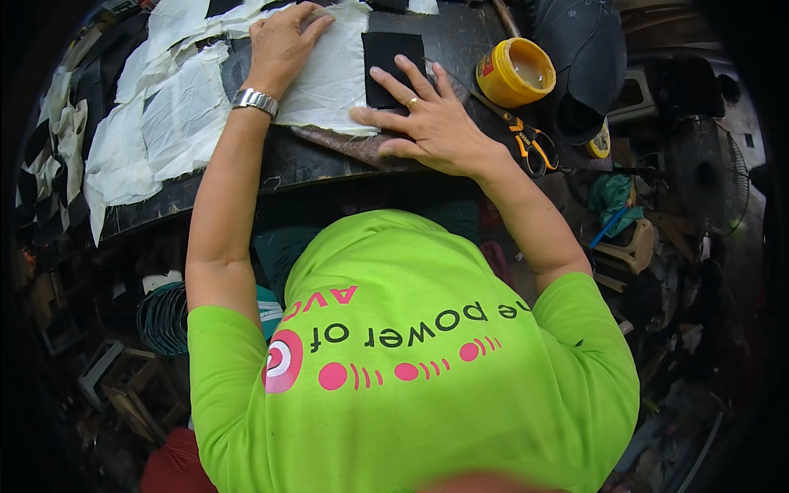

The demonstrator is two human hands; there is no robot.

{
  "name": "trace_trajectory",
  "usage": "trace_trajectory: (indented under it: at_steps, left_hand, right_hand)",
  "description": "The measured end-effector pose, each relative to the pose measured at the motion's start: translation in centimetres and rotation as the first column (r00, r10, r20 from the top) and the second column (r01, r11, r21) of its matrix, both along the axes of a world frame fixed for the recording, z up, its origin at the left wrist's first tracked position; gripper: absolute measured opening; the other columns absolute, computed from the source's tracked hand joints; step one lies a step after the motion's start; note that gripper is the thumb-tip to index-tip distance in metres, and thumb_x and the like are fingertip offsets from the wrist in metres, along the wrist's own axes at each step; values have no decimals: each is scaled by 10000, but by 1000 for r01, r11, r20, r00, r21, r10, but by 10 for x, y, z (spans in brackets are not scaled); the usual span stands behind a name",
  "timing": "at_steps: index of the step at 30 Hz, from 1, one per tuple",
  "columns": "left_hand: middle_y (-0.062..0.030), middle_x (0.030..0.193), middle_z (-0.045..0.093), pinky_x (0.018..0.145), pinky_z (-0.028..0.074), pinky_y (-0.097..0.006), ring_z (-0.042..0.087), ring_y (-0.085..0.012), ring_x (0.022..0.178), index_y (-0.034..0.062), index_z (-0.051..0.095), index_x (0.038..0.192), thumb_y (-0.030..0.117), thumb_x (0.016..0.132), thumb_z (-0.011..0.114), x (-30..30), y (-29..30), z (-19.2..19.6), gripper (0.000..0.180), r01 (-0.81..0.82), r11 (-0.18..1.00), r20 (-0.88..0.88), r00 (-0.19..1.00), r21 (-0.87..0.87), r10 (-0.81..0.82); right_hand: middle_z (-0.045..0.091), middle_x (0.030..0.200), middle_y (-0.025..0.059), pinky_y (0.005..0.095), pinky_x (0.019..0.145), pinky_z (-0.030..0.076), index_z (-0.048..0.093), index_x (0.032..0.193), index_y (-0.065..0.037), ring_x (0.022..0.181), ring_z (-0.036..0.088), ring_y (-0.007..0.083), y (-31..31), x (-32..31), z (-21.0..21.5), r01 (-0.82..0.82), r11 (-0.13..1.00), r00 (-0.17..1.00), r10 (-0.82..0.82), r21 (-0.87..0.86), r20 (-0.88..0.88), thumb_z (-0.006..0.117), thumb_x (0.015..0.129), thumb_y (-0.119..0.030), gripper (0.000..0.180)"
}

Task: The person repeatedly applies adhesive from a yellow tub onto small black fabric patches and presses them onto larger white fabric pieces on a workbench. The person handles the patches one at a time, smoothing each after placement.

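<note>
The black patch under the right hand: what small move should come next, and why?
Probably smooth the black patch flat with the right hand. It lies on the white cloth, which the left hand pins down, and the open glue pot stands beside it.

A dark worktable spans the upper part of the view, from nine o'clock round to two. On it, at twelve o'clock, lies a sheet of cloth, and a small fabric patch sits on that sheet's right edge. The left hand rests flat on the sheet at eleven o'clock; the right hand lies flat across the patch and the sheet's right edge. More cloth pieces overlap at ten o'clock. At one o'clock an open tub stands behind the scissors. A fan stands off the table at three o'clock.
</note>
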State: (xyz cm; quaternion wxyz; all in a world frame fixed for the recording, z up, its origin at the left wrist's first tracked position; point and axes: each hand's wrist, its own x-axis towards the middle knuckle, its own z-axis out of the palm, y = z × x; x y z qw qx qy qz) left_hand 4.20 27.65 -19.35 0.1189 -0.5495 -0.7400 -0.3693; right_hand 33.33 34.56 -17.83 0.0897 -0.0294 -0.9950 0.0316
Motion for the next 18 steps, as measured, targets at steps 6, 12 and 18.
trace_trajectory:
  at_steps: [6,12,18]
  left_hand:
    - [-98,800,723,628,497,-334,621,-184,641,86,777,1039,286,911,772,17,-6,16,237,4,995,8,1000,99,-5]
    - [-22,923,739,878,375,-347,606,-157,774,82,767,995,253,877,817,48,-44,69,214,102,970,31,993,222,-112]
    - [-8,901,739,834,400,-344,610,-155,777,97,771,1010,233,883,809,36,-85,97,189,94,950,95,987,298,-127]
  right_hand:
    - [335,1648,86,646,1227,83,690,1329,-382,1557,175,385,8,17,12,-185,928,983,172,-325,-71,574,972,-593,430]
    - [364,1606,153,444,1177,338,177,1660,-213,1453,411,321,21,-9,24,-87,381,802,-521,-920,-292,796,832,-127,1037]
    - [346,1615,102,344,1182,324,340,1589,-34,1448,380,207,17,-57,52,-283,222,867,-358,-933,-348,718,709,55,961]
